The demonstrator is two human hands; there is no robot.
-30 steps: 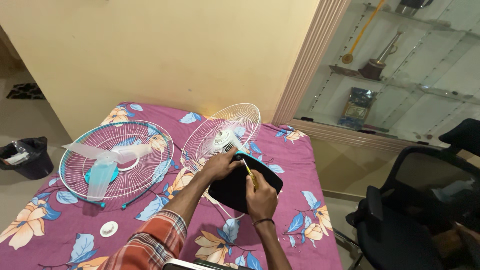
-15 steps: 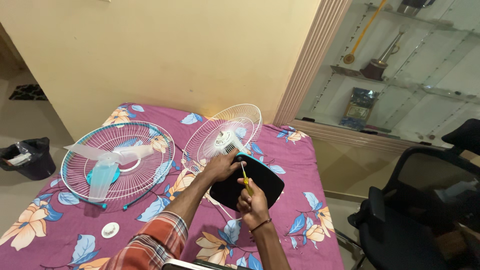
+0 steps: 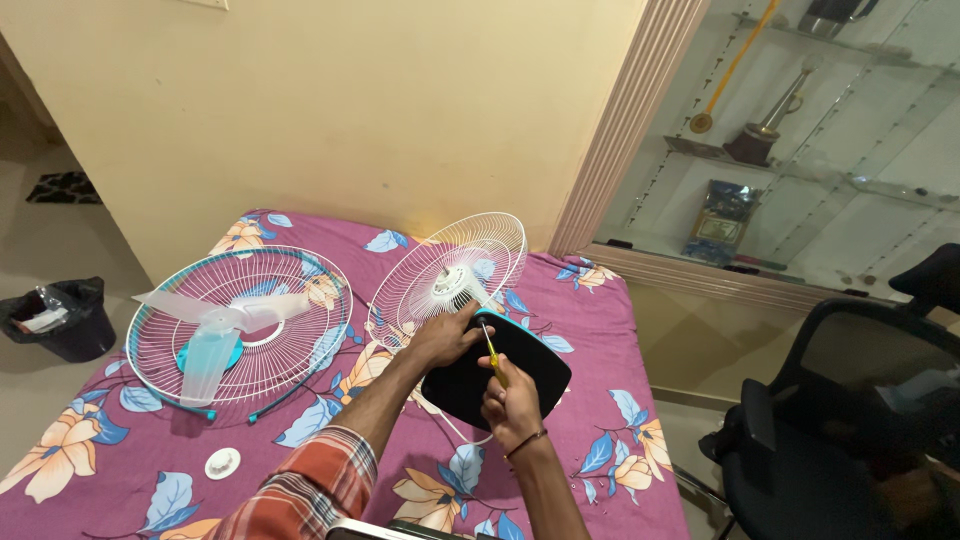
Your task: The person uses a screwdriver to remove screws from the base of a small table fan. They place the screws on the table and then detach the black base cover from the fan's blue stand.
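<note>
- Screwdriver with yellow handle is standing near upright, tip pointing up toward the fan motor end, over the black fan base.
- Right hand is closing around the screwdriver handle, gripping it from below.
- Left hand is resting on the fan base edge next to the white motor hub; fingers are curling over the part, cannot tell if really clamping it.
- Fan base is lying flat on the bed, right of centre, with a blue rim showing at its top edge.
- White rear grille is standing tilted just behind the hands, touching the base area.
- Second grille with blue rim is lying flat on the bed well to the left, clear fan blade sitting inside it.
- Small white round cap is lying on the bedsheet near the front left.
- Plaid sleeve is covering the left arm.
- Black bin is sitting on the floor left of the bed.
- Black office chair is standing at right; glass cabinet is behind it.
</note>
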